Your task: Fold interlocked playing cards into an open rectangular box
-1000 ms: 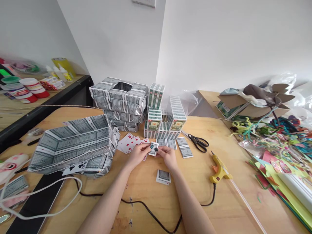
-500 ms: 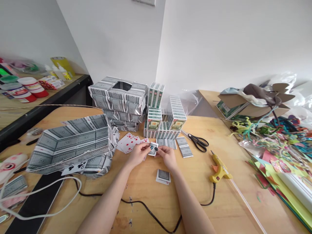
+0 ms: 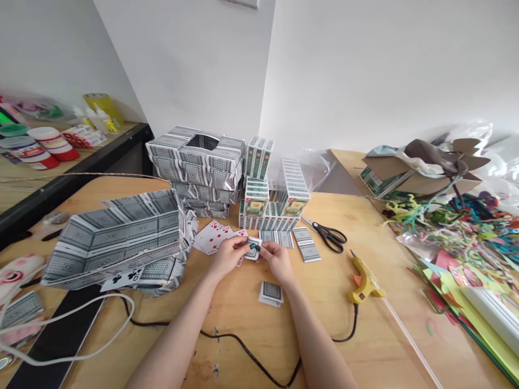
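Between both hands a playing card [image 3: 253,253], patterned back up, is held just above the table. My left hand [image 3: 230,254] pinches its left side, and my right hand [image 3: 276,260] grips its right side, the thumbs almost meeting on top. Whether it is one card or several I cannot tell. Face-up red cards [image 3: 213,237] lie fanned behind my left hand. Beyond my right hand are patterned card strips [image 3: 277,238], with another strip [image 3: 307,245] to their right. Two overlapping cards [image 3: 271,293] rest on the table between my forearms.
Black scissors [image 3: 330,236] and a yellow glue gun [image 3: 365,283] lie to the right. Green card boxes [image 3: 271,221] are stacked behind, beside card-covered boxes [image 3: 194,162]. An open card-built tray [image 3: 117,240] stands left. A black cable [image 3: 243,341] runs under my forearms.
The held card and both hands have shifted very slightly left, and the thumbs have come closer together. Everything else stays where it was.
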Demonstrator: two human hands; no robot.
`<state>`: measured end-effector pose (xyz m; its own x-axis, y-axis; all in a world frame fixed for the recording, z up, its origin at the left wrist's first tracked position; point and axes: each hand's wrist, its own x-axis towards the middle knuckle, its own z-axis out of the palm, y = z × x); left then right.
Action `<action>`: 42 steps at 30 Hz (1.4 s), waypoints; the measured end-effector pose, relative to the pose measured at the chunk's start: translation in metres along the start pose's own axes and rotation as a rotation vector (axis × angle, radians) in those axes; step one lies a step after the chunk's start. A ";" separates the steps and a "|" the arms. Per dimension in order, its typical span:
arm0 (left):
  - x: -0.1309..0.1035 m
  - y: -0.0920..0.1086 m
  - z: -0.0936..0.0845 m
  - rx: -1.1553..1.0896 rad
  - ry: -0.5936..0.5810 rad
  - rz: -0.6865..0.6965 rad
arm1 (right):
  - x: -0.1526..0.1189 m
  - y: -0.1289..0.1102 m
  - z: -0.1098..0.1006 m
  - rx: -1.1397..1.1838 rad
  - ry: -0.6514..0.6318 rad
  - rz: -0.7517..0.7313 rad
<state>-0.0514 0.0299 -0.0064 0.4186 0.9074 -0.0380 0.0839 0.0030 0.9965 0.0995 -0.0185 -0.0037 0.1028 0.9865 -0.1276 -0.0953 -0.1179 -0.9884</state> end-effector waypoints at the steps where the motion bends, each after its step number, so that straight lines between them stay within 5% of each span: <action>1: 0.000 0.000 0.000 0.002 0.000 -0.001 | 0.000 0.001 0.000 0.010 0.002 0.002; 42: -0.003 0.015 0.002 -0.074 -0.013 -0.139 | -0.003 -0.005 0.000 0.030 -0.038 0.047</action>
<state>-0.0498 0.0269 0.0086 0.4196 0.8904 -0.1763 0.0754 0.1593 0.9843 0.1000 -0.0206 0.0015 0.0599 0.9837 -0.1696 -0.1283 -0.1609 -0.9786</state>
